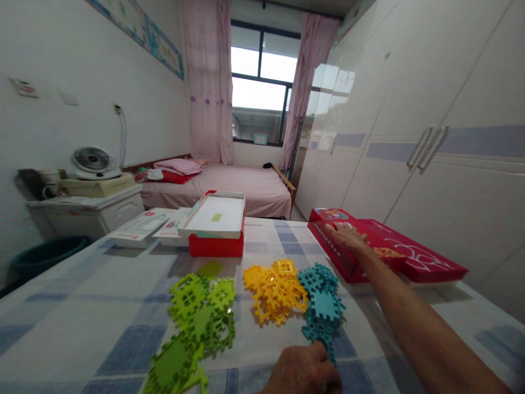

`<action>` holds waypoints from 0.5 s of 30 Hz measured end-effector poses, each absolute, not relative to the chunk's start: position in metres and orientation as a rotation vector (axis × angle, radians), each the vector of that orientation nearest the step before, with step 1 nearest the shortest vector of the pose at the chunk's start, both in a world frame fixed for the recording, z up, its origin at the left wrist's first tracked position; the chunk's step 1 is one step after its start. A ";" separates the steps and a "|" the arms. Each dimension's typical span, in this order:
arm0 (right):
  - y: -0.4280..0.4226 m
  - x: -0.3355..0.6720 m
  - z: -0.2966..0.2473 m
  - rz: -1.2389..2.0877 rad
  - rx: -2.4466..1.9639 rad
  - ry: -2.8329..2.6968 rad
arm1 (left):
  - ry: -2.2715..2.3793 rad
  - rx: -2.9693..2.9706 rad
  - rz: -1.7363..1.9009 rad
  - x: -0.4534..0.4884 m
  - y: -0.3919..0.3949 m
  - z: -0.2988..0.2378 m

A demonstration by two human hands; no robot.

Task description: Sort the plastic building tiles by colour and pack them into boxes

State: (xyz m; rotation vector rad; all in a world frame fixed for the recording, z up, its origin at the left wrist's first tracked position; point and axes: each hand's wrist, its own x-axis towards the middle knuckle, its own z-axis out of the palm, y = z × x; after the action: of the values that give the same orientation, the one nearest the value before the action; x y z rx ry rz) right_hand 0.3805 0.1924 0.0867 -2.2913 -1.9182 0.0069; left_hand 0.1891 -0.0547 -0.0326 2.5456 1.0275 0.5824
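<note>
My left hand [305, 369] is closed, its fingers curled down at the near end of a pile of teal interlocking plastic pieces [324, 303]. Whatever lies between those fingertips is hidden by the hand. Stretched forward on the right, my right hand [346, 238] rests with extended fingers on top of a red box [338, 254]. Yellow interlocking pieces [274, 290] form a heap left of the teal ones. Further left, green interlocking pieces [200, 323] spread toward the near edge of the view.
A red box with a white inner tray [215, 219] stands behind the green pieces. Flat white boxes [143, 227] lie to its left. Another red box [426, 254] adjoins the one on the right. A checked cloth [102, 306] covers the table; a bed [229, 183] stands beyond.
</note>
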 end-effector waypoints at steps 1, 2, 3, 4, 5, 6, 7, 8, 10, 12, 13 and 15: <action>0.192 0.382 0.087 0.006 -2.285 -1.922 | 1.030 2.538 0.568 0.190 -0.055 -0.033; 0.191 0.384 0.087 -0.009 -2.264 -1.934 | 1.037 2.530 0.567 0.190 -0.054 -0.035; 0.191 0.384 0.089 -0.040 -2.230 -1.940 | 1.046 2.522 0.570 0.191 -0.054 -0.036; 0.189 0.382 0.090 -0.091 -2.179 -1.937 | 1.056 2.516 0.576 0.191 -0.053 -0.037; 0.185 0.377 0.092 -0.157 -2.102 -1.937 | 1.061 2.513 0.580 0.192 -0.053 -0.038; 0.181 0.370 0.095 -0.226 -1.996 -1.942 | 1.062 2.514 0.577 0.192 -0.052 -0.039; 0.174 0.358 0.098 -0.277 -1.861 -1.958 | 1.064 2.518 0.571 0.192 -0.051 -0.039; 0.165 0.343 0.100 -0.284 -1.707 -1.995 | 1.057 2.522 0.561 0.192 -0.050 -0.038; 0.144 0.305 0.104 -0.152 -1.380 -2.114 | 1.038 2.525 0.544 0.190 -0.049 -0.036; 0.122 0.261 0.106 0.087 -1.115 -2.223 | 1.024 2.511 0.508 0.189 -0.048 -0.034; 0.112 0.239 0.106 0.149 -1.000 -2.276 | 1.024 2.495 0.484 0.189 -0.048 -0.033; 0.095 0.200 0.105 0.138 -0.845 -2.410 | 1.051 2.446 0.451 0.191 -0.048 -0.033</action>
State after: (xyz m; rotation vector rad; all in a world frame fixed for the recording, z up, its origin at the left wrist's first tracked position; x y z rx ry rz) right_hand 0.1997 0.0946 0.1046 -0.8447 -2.4095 0.1377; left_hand 0.1913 -0.0481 -0.0333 2.4462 1.0513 0.4513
